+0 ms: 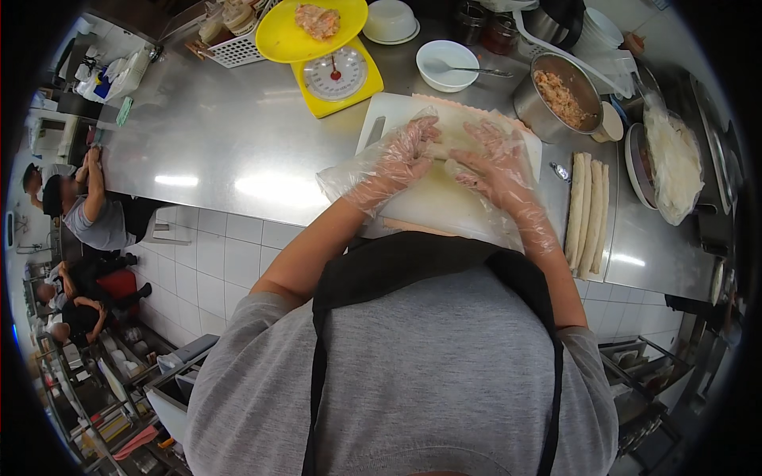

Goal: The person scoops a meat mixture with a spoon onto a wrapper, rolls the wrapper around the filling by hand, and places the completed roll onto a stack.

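Note:
Both hands wear loose clear plastic gloves over a white cutting board [417, 205]. My left hand [411, 149] touches the left end of a pale, thin-wrapped roll [442, 151], and my right hand [494, 154] lies at its right end with fingers bent. How firmly either hand grips is hard to see through the plastic. Several long pale rolls [586, 214] lie side by side on the steel counter, right of the board. A metal pot [530, 107] of minced filling [559, 98] stands behind them. A yellow kitchen scale [342, 98] carries a yellow plate with a lump of filling [317, 22].
A white bowl [446, 80] with a spoon stands behind the board. A white basket [238, 50] of containers is at the back left. At the right, a plastic bag of white sheets [673, 160] rests against a bowl. Several people sit far left, beyond the counter.

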Action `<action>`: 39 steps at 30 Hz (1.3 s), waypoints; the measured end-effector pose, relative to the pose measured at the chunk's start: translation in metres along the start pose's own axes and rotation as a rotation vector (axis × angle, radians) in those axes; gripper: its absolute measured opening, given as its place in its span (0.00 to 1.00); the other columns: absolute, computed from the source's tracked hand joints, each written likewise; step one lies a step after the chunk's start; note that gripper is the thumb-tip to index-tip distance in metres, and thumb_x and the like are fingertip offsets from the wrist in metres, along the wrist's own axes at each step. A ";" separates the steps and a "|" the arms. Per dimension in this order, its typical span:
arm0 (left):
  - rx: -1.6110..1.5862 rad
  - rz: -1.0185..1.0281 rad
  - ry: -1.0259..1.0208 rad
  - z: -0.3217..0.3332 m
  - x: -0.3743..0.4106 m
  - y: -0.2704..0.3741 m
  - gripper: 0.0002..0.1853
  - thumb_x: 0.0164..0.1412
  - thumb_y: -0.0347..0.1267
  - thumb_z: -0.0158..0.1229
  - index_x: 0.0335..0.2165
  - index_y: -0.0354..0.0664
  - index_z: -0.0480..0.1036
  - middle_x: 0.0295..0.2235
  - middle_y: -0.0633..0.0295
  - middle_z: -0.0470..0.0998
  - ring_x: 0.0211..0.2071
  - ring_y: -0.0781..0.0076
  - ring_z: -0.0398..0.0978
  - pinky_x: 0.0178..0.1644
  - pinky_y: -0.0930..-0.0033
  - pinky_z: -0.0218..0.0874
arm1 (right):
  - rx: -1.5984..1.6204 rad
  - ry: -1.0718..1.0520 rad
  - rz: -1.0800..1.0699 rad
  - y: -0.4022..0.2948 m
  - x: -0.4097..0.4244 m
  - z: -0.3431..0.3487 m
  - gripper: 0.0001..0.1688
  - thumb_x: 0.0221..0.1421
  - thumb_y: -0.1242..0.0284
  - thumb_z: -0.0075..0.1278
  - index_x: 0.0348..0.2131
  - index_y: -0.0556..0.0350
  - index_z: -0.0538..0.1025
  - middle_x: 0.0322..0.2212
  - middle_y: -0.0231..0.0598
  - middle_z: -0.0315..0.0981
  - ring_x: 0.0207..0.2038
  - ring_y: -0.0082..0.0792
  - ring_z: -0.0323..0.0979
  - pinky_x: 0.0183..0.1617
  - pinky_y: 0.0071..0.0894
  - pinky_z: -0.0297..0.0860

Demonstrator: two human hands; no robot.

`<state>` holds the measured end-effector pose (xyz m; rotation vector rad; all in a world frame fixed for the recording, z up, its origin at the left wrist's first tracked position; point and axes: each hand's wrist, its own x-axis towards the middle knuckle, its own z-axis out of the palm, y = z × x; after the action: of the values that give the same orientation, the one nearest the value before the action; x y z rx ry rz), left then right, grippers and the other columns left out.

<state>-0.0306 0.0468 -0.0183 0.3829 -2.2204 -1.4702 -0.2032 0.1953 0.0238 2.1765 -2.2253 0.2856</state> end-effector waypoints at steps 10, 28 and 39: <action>0.572 0.129 -0.126 0.008 0.014 0.006 0.32 0.47 0.29 0.60 0.53 0.46 0.61 0.45 0.57 0.72 0.47 0.54 0.66 0.53 0.58 0.54 | 0.278 -0.036 0.105 0.030 -0.001 0.013 0.28 0.43 0.61 0.56 0.45 0.49 0.72 0.46 0.48 0.66 0.52 0.47 0.61 0.56 0.44 0.56; 0.663 0.595 -0.727 0.075 0.131 0.106 0.31 0.48 0.30 0.58 0.53 0.54 0.62 0.35 0.52 0.73 0.40 0.52 0.69 0.46 0.55 0.60 | 0.370 0.221 0.575 0.029 -0.108 -0.062 0.21 0.40 0.70 0.59 0.37 0.59 0.73 0.36 0.47 0.70 0.42 0.47 0.67 0.48 0.41 0.63; 0.922 0.863 -0.911 0.229 0.209 0.121 0.31 0.47 0.36 0.60 0.52 0.57 0.63 0.40 0.53 0.72 0.43 0.53 0.69 0.49 0.55 0.60 | 0.164 0.452 1.125 0.049 -0.173 -0.065 0.21 0.42 0.67 0.60 0.37 0.55 0.74 0.36 0.44 0.70 0.40 0.45 0.70 0.44 0.39 0.66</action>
<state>-0.3248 0.1798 0.0608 -1.0834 -2.9942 -0.0467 -0.2545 0.3759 0.0583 0.5321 -2.8585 0.8542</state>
